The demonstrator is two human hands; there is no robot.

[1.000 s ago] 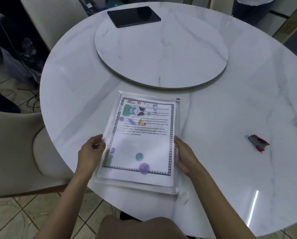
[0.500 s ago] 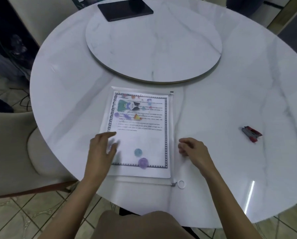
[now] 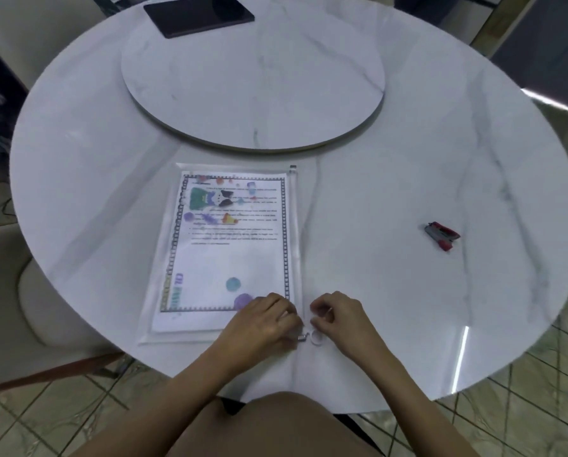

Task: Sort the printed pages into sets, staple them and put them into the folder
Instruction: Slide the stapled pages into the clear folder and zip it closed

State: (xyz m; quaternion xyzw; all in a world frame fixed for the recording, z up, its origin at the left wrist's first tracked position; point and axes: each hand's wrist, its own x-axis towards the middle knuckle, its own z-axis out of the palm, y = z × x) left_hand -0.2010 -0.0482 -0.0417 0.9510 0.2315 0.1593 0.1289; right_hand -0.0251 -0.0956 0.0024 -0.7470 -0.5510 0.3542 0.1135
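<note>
A clear zip folder (image 3: 296,232) holding the printed pages (image 3: 230,258) lies flat at the near middle of the round marble table (image 3: 408,159). The left hand (image 3: 259,324) grips the folder's near right corner with curled fingers, beside the zipper slider (image 3: 301,338). The right hand (image 3: 342,319) curls just over the ring pull (image 3: 316,340); whether it pinches the ring cannot be told. A red stapler (image 3: 441,235) lies well apart to the right.

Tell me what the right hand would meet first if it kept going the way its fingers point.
The right hand points left: probably the white zipper ring at the folder's near corner first, with the left hand just beyond. Depth is unclear.
</note>
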